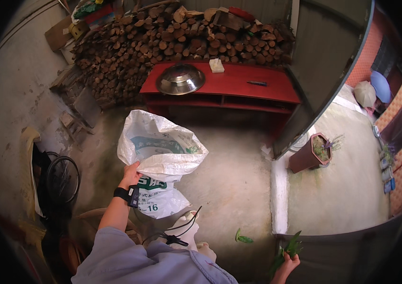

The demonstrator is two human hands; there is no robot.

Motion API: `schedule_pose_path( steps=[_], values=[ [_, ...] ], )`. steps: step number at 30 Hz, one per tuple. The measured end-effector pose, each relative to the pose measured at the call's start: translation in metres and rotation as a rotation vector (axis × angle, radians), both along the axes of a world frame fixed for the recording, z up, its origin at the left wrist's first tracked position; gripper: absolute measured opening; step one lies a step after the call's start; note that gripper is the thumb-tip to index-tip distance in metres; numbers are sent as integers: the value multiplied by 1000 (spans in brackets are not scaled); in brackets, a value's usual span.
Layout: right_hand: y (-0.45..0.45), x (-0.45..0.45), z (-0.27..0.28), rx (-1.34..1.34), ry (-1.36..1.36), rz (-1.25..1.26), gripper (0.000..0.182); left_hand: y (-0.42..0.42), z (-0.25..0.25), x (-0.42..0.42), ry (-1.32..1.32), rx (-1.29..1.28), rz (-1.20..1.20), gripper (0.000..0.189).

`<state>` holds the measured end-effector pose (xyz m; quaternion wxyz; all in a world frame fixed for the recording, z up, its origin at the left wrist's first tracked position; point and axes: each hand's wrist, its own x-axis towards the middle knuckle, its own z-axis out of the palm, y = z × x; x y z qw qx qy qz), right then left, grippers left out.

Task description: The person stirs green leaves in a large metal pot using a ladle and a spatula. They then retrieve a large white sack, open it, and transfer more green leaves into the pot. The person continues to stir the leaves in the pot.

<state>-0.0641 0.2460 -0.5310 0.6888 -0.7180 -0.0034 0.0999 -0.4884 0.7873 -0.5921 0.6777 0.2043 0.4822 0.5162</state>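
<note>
My left hand (130, 174) grips the near rim of a white woven plastic sack (172, 161), which bears printed writing. The sack's mouth gapes upward, and a few green leaves (191, 149) show inside at its right. Out to the lower right, my right hand (286, 265) holds a bunch of long green leaves (293, 245), well apart from the sack. On the concrete floor between my feet and that hand lie a couple of loose green leaves (244, 239).
A red table (243, 80) stands ahead, bearing a metal basin (180, 78). Stacked firewood (186, 39) rises behind it. To the right are an open door (328, 64), a white threshold (279, 198) and a potted plant (309, 156). A wheel (63, 179) stands at left.
</note>
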Motion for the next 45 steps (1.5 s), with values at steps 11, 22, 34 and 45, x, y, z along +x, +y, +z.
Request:
schedule_pose_path(
  steps=[11,22,34,45],
  values=[
    [-133,-36,32,-40,-10,-645,16,67,-71,4,272,-89,-480,31],
    [-584,-125,13,-149,26,-1248,16,-157,-5,148,610,106,-834,35],
    [-756,-48,-16,-786,202,-822,47,-277,100,216,857,842,-1167,33],
    [-575,4,85,-786,-241,-240,61,-426,228,306,140,156,-857,37]
  ],
)
